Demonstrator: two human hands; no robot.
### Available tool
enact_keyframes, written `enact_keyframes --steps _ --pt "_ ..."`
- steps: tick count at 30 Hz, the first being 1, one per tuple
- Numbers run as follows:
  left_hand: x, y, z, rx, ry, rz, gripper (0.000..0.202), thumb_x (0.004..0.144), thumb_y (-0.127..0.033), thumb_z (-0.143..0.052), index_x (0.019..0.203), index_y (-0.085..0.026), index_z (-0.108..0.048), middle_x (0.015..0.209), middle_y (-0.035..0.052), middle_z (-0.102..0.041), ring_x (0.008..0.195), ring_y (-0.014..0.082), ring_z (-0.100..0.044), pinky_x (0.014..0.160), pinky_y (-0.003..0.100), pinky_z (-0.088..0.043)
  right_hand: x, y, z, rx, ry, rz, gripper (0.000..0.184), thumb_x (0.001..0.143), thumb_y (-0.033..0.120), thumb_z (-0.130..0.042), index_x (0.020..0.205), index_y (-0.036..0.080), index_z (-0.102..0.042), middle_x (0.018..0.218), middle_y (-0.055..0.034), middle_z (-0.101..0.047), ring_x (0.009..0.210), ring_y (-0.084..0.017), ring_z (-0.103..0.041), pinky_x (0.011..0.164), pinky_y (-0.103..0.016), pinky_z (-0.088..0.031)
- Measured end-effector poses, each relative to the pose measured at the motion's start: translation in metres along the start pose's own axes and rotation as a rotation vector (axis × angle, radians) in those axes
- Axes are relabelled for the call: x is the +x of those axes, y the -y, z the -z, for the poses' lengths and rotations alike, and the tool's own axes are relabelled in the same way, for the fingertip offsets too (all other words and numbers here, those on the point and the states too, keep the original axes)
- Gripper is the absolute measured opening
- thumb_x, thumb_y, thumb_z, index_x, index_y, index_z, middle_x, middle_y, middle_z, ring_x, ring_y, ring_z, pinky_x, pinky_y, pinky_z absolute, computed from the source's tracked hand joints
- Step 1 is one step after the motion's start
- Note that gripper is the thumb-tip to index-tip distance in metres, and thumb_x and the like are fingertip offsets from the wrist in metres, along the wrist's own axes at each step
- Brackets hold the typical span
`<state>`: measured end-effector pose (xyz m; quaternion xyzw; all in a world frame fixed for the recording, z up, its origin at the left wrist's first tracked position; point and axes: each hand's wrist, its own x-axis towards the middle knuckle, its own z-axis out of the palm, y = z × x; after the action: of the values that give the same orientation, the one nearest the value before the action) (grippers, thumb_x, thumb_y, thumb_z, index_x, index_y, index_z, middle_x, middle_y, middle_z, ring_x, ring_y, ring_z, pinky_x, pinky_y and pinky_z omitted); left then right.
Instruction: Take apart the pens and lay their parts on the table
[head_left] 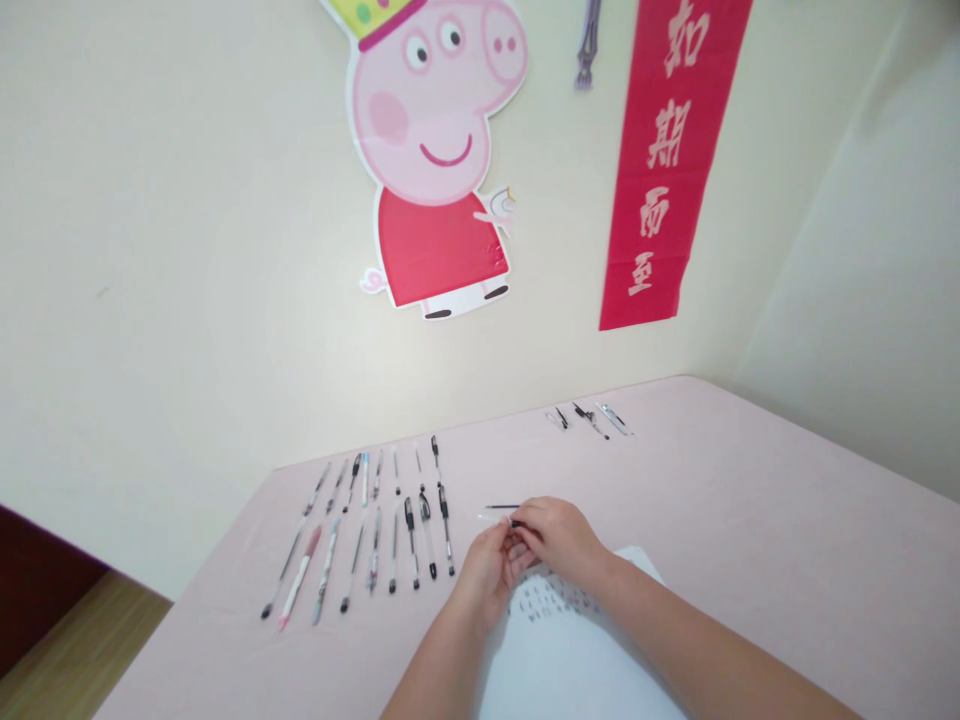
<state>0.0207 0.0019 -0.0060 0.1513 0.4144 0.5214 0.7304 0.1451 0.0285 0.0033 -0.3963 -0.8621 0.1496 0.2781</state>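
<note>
The left hand (491, 568) and right hand (559, 535) have fingertips together, seemingly pinching a clear pen barrel (491, 517) beyond the sheet of paper (577, 665). This looks like two-handed pen handling; continuing calls for steady alignment.

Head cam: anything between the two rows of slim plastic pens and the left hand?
No. In the head view, only a narrow bare stretch of pink tabletop separates the rightmost front-row black-and-clear plastic pen from the left hand.
</note>
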Motion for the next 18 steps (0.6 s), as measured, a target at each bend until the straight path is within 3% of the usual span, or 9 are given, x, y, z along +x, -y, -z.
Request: enact_keyframes --steps 5,8,10,12,18 --pt "0.003 0.002 0.005 0.318 0.007 -0.048 0.021 0.081 -0.029 -0.052 0.074 -0.010 -0.060 0.064 0.0071 -0.063 0.053 0.0121 -0.059 0.057 0.026 -0.048 0.001 -0.013 -0.004 -0.036 -0.050 -0.102 0.021 0.080 0.016 -0.048 0.088 0.020 -0.067 0.084 -0.0046 -0.067 0.079 -0.017 -0.059 0.074 -0.027 -0.042" --pt "0.005 0.004 0.012 0.714 -0.037 -0.323 0.013 0.075 -0.027 -0.056 0.069 -0.016 -0.059 0.057 0.0014 -0.057 0.049 0.0133 -0.054 0.051 0.026 -0.042 0.002 -0.023 -0.003 -0.026 -0.102 -0.202 0.020 0.080 0.017 -0.049 0.087 0.019 -0.068 0.085 -0.0055 -0.067 0.080 -0.017 -0.059 0.075 -0.028 -0.043" --pt "0.003 0.004 0.016 0.982 -0.054 -0.569 0.005 0.070 -0.021 -0.058 0.066 -0.018 -0.060 0.058 0.0003 -0.056 0.054 0.0141 -0.051 0.056 0.027 -0.039 0.002 -0.028 -0.002 -0.017 -0.110 -0.237 0.019 0.079 0.017 -0.051 0.086 0.019 -0.068 0.084 -0.0055 -0.067 0.079 -0.017 -0.059 0.074 -0.027 -0.043" --pt "0.000 0.003 0.018 1.143 -0.053 -0.733 0.006 0.068 -0.016 -0.057 0.068 -0.020 -0.062 0.065 0.0011 -0.057 0.061 0.0154 -0.050 0.062 0.028 -0.037 0.003 -0.029 -0.002 -0.003 -0.104 -0.243 0.018 0.078 0.016 -0.052 0.085 0.018 -0.069 0.082 -0.0052 -0.066 0.077 -0.016 -0.059 0.072 -0.026 -0.043" --pt "-0.005 0.000 0.018 1.216 -0.017 -0.771 0.009 0.070 -0.018 -0.054 0.068 -0.021 -0.062 0.072 0.0026 -0.056 0.066 0.0170 -0.050 0.067 0.030 -0.037 0.003 -0.028 -0.012 0.057 -0.074 -0.214 0.019 0.080 0.016 -0.052 0.085 0.018 -0.069 0.082 -0.0050 -0.064 0.078 -0.015 -0.058 0.074 -0.026 -0.043"
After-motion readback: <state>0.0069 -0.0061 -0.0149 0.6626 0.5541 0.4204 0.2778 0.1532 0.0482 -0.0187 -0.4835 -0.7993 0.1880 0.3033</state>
